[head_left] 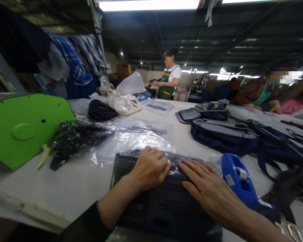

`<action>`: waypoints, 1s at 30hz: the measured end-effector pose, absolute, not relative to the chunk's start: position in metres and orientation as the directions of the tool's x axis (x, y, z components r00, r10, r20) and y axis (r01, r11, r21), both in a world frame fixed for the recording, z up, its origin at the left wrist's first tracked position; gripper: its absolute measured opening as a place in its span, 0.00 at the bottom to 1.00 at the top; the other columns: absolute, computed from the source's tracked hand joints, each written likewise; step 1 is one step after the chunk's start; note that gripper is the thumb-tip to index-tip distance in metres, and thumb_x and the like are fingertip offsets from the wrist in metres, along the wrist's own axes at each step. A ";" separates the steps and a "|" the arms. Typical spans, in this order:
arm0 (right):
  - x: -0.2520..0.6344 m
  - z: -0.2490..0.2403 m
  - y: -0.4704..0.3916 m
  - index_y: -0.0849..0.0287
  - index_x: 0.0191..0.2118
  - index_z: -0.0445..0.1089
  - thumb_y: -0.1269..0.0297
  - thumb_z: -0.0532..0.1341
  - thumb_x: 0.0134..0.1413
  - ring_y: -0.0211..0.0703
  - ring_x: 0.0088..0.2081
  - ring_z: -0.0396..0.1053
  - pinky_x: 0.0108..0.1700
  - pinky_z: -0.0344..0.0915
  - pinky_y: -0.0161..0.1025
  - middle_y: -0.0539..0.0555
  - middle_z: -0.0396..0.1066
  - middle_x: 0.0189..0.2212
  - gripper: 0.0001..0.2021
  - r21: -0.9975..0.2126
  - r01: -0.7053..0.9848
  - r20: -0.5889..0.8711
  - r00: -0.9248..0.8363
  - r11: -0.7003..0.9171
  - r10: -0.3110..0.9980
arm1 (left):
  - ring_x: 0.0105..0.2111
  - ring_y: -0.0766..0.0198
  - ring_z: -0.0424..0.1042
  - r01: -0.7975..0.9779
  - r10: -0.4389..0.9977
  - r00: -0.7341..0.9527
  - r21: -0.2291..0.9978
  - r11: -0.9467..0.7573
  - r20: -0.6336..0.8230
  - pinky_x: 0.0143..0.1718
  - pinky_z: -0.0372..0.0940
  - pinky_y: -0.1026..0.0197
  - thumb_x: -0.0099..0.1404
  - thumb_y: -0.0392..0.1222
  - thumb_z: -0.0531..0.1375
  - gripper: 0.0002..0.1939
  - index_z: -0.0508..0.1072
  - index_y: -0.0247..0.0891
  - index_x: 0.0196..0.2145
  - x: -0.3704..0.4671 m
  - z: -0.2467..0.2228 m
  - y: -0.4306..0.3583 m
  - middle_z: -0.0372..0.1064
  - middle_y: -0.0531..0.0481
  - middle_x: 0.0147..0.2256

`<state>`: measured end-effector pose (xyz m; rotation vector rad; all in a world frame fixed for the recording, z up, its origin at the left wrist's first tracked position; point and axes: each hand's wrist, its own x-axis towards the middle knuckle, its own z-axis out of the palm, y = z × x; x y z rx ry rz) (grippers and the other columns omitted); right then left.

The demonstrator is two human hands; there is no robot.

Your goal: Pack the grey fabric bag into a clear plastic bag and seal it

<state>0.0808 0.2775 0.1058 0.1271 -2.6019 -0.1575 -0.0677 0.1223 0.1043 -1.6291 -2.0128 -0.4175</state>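
A dark, flat, folded item in a clear plastic bag lies in front of me on the white table. My left hand is closed at the bag's upper part, fingers curled and pressed on the plastic. A small whitish bit shows at its fingertips, too small to name. My right hand rests flat on the bag's right side, its fingers stretched out. Just right of it stands a blue tape dispenser. Beyond the bag lie flat clear plastic bags with printed marks.
At left are a green machine panel and crumpled black plastic. Navy bags with grey lining spread over the right side, near dark straps with metal hooks. A co-worker in a green apron stands beyond the table; others are at right.
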 end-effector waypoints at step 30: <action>0.108 0.041 0.325 0.56 0.62 0.47 0.46 0.53 0.54 0.56 0.63 0.47 0.59 0.57 0.56 0.64 0.48 0.63 0.34 -0.461 0.156 0.299 -0.900 0.873 0.318 | 0.56 0.50 0.59 0.671 0.559 -0.733 0.547 0.501 0.387 0.60 0.52 0.43 0.61 0.64 0.47 0.34 0.65 0.32 0.52 -0.118 0.071 0.044 0.61 0.36 0.54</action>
